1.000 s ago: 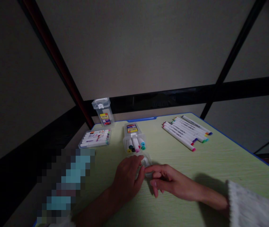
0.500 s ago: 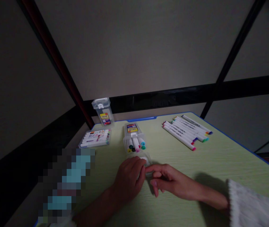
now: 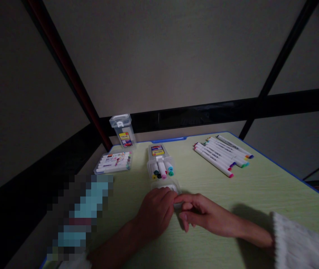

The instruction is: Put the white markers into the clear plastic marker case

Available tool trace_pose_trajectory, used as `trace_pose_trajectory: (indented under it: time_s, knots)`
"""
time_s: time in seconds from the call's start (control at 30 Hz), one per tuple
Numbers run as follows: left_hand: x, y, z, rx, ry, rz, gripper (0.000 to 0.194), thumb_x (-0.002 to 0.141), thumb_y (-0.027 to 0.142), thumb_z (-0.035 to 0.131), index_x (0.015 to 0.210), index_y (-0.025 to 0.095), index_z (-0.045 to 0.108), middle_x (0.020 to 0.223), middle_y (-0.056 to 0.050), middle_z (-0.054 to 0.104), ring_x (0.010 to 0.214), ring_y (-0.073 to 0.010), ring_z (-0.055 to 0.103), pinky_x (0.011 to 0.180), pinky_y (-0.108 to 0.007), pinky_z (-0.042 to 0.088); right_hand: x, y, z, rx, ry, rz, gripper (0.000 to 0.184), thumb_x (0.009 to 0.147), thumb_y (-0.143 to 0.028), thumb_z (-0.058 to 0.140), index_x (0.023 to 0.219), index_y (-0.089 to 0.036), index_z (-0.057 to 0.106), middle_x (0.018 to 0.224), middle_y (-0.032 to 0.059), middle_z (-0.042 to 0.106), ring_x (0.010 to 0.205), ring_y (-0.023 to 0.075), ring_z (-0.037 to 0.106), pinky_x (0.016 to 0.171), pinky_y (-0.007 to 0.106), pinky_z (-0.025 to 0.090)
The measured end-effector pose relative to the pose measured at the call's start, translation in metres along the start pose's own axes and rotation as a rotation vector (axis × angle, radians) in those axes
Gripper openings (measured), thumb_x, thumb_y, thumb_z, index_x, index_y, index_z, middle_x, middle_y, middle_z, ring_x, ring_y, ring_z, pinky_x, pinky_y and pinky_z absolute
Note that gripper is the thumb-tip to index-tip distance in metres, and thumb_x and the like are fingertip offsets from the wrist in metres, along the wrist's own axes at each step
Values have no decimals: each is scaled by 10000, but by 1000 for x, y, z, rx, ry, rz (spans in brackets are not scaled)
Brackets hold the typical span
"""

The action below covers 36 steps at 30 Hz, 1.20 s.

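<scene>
The biggest thing before me was the pale green worktop [image 3: 260,186]. Over it reached the right hand [image 3: 206,216], loosely bent, its index fingertip against the left hand [image 3: 155,213], which lay curled over clear plastic; whether either gripped it, I couldn't tell. Just beyond, a see-through case [image 3: 158,151] lay with its mouth toward the person. An upright case [image 3: 126,136], lid on, stood back to the left, behind a flat marker pack [image 3: 114,162]. The plastic seemed to be the lying case's lid [image 3: 165,184], not yet closed. Smallest, several capped markers [image 3: 162,170] crowded that mouth; loose markers [image 3: 215,163] lay outside, off to the right.
</scene>
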<state>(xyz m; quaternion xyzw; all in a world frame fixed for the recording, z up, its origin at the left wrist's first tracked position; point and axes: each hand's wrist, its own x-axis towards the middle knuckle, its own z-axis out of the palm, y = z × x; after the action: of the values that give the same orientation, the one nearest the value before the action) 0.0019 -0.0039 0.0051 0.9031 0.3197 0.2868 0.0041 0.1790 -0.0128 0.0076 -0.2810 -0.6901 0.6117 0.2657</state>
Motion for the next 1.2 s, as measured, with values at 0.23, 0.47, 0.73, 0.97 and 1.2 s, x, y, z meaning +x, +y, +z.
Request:
trace_pose_trajectory:
  time_s: [0.23,0.47,0.73,0.97,1.2]
  knots:
    - [1,2,-1,5,-28,-29,236,796,74,324,820,154,545,739,-50,591,685,-171,548,650,-287,464,-2,0,1,-51,12,14,327,824,-249,481,1113,-99,499,646,14,569,560,112,463,549,257,374]
    - [0,2,0,40,-42,-35,241,784,69,320,820,153,543,739,-55,588,682,-179,547,637,-294,466,-2,-1,2,-66,21,15,344,805,-246,480,1122,-112,501,623,2,549,540,111,436,529,254,358]
    - [0,0,0,30,-88,-35,236,770,73,321,822,156,536,747,-55,584,689,-184,540,651,-303,462,-2,-4,1,-68,12,-21,316,822,-192,416,1113,-116,512,635,8,566,544,111,442,540,253,362]
    - [0,0,-1,-15,-130,-31,232,766,69,317,828,154,524,760,-58,582,710,-189,530,675,-312,450,-3,-7,0,-78,7,-5,282,826,-175,419,1077,-112,530,640,7,568,554,111,454,553,253,365]
    - [1,1,-1,-39,-162,-46,232,771,76,311,834,149,522,764,-63,586,709,-194,529,672,-320,446,-2,-7,1,-111,13,-18,251,829,-177,429,1045,-112,540,638,5,566,563,112,463,543,240,366]
